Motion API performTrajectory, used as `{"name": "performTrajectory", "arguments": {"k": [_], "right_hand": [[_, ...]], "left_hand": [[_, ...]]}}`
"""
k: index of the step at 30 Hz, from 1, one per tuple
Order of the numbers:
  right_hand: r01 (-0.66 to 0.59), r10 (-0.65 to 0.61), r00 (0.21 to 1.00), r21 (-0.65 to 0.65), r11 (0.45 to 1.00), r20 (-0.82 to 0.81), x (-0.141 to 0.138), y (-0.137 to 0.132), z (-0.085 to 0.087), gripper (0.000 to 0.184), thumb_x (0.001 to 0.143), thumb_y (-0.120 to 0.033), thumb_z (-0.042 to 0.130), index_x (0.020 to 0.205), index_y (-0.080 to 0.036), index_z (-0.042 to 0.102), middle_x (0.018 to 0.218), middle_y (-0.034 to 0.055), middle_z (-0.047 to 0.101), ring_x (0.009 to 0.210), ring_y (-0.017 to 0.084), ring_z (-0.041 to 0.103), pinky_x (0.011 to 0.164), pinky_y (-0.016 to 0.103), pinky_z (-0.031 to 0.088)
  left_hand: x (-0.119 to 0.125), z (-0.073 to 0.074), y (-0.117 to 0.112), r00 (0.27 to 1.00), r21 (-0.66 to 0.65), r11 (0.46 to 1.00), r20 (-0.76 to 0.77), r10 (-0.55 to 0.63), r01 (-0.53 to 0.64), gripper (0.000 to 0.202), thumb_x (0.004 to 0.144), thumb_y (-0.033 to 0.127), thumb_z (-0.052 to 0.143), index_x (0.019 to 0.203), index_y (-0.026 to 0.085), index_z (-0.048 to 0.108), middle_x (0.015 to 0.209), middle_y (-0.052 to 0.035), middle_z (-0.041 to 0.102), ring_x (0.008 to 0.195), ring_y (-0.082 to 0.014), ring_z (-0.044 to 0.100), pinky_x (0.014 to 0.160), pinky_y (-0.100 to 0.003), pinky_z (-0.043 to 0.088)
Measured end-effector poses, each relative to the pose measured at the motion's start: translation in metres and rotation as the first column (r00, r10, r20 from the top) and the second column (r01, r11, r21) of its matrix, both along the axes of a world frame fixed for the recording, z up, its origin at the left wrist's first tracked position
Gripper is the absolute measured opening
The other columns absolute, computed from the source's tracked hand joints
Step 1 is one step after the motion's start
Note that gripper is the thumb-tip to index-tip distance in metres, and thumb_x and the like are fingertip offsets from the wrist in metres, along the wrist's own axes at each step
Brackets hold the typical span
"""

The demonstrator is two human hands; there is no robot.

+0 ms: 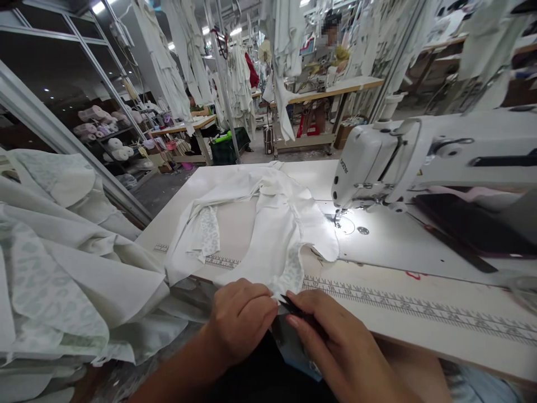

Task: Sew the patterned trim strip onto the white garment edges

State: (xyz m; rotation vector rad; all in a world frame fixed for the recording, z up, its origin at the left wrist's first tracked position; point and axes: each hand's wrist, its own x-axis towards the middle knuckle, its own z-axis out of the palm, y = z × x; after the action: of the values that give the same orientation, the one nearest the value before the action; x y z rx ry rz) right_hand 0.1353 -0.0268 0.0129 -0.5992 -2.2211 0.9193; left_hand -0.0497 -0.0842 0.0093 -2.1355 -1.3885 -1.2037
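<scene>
My left hand (240,320) pinches the edge of a white garment (268,224), which lies bunched on the sewing table with its leopard-patterned lining showing. My right hand (335,341) grips small black thread snips (302,316), their tips right at the fabric edge by my left fingers. Both hands sit at the table's front edge. The garment's far side runs close to the needle of a white Brother sewing machine (369,162), and the presser foot (338,218) stands just beyond the cloth.
A large heap of white patterned fabric (54,268) hangs over the left side. A printed measuring tape (419,305) runs along the table top (390,240). A dark mat (470,224) lies right of the machine. Behind are hanging garments, fabric-roll shelves (104,131), and a co-worker (331,45) at another table.
</scene>
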Motion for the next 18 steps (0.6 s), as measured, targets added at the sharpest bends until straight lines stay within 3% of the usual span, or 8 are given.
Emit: {"name": "performTrajectory", "arguments": {"k": [18], "right_hand": [[0.072,-0.077,0.997,0.160,0.984,0.025,-0.0043,-0.0011,0.0015,0.017,0.094,-0.020,0.049,0.110,-0.026,0.054,0.094,0.0037,0.066,0.085,0.017,0.066,0.070,0.028,0.056]], "left_hand": [[0.0028,0.0060,-0.0002,0.998,-0.025,0.999,0.047,0.032,-0.031,0.017,0.077,0.005,0.064,0.073,0.019,0.054,0.074,-0.0023,0.070,0.063,-0.0118,0.062,0.058,-0.023,0.052]]}}
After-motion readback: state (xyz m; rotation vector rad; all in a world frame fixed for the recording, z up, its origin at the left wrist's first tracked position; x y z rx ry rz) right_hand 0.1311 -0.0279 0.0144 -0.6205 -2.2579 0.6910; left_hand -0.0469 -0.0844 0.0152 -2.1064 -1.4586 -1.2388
